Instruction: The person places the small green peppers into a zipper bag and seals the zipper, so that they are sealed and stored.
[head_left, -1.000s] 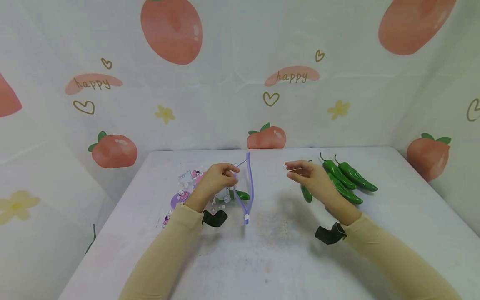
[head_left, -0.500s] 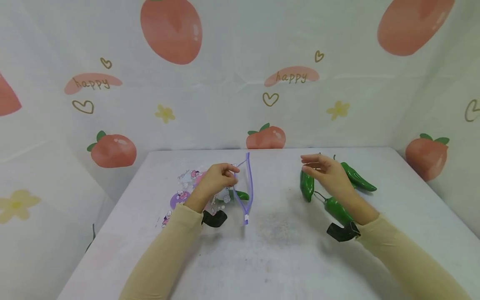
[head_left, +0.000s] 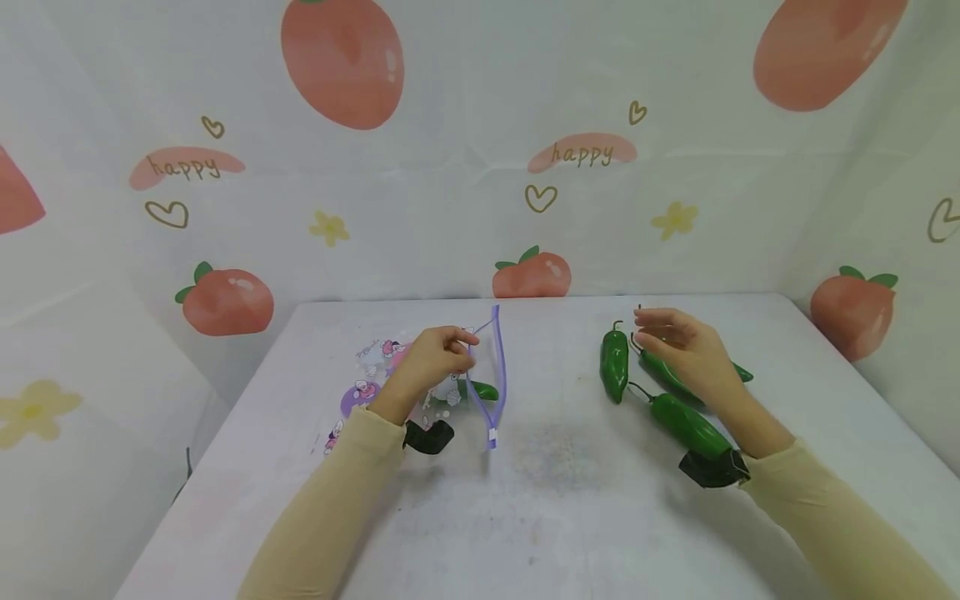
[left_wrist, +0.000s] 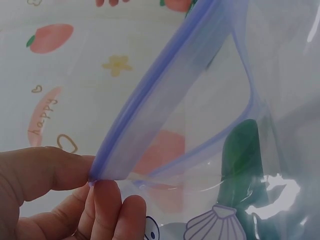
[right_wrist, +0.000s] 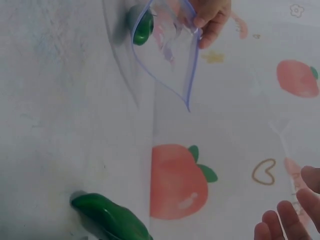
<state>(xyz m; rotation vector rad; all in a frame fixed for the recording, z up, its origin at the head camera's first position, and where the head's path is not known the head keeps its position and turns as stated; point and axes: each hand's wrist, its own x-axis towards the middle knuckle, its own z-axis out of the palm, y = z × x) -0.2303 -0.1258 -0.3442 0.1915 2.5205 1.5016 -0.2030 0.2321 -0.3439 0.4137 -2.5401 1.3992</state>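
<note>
My left hand point(head_left: 431, 362) pinches the purple rim of a clear, cartoon-printed zip bag point(left_wrist: 150, 75) between thumb and fingers. The bag's mouth gapes toward the right, and a green chili pepper point(left_wrist: 242, 155) shows through its film. Over the table's right side, my right hand point(head_left: 693, 354) hovers above several green chili peppers with loosely bent fingers and nothing between them. One pepper point(head_left: 614, 367) lies left of that hand, and another pepper point(head_left: 690, 425) lies nearer, partly behind the wrist strap. The hand and forearm partly cover the peppers farther back.
A white table point(head_left: 540, 517) carries everything, with faint smudges near its middle. Behind it hangs a white curtain point(head_left: 450, 208) printed with peaches, hearts and flowers. A black strap point(head_left: 716, 468) sits at the right wrist, and a like one point(head_left: 430, 437) at the left.
My right hand has moved rightward over the peppers, uncovering the left and near ones. The left hand and the bag have stayed in place.
</note>
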